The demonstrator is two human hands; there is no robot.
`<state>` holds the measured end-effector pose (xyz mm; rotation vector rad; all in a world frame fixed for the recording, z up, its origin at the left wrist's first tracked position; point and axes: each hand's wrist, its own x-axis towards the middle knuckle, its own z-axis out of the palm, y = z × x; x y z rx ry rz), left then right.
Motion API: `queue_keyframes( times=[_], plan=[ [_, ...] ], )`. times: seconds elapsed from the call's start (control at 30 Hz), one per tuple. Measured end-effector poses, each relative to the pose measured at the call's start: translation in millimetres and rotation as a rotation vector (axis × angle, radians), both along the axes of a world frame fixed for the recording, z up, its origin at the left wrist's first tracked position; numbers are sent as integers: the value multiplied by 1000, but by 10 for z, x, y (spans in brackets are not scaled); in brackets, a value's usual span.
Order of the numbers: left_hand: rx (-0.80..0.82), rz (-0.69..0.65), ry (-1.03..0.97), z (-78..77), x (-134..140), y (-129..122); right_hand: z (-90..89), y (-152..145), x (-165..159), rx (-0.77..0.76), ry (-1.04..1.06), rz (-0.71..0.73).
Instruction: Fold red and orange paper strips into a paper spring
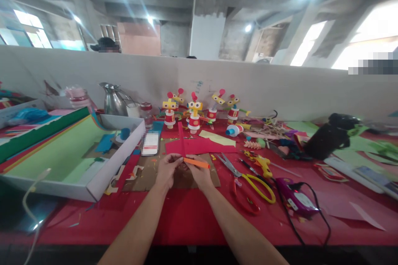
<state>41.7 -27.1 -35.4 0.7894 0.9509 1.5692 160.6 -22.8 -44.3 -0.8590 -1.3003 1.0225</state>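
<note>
My left hand (168, 169) and my right hand (197, 174) meet above a brown cardboard sheet (139, 178), fingers pinched together. A narrow red paper strip (181, 137) rises from my left fingertips, pointing away from me. An orange paper strip (199, 163) lies across my right fingers and points right. The strips come together at my fingertips, but whether they are joined is hidden. Just beyond lies a piece of red paper (205, 146), partly over a pale yellow sheet (214, 136).
Several paper-cup robot figures (194, 118) stand by the wall, one similar cup (235, 130) on its side. To the right lie yellow-handled scissors (245, 176), red-handled pliers (242, 198), a yellow glue gun (263, 165) and a purple power strip (295, 198). A white box (118, 155) of coloured paper stands left.
</note>
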Motion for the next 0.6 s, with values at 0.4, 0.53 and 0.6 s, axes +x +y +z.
queue_keyframes(
  times=[0.4,0.53,0.6],
  plan=[
    [70,55,103,39,50,-41,26,-38,-13,-63,27,49],
    [27,0,-8,46,46,-36,1,-3,-36,-126,139,33],
    [0,-31,-80,57,37,-32,2,1,-49,-133,174,67]
  ],
)
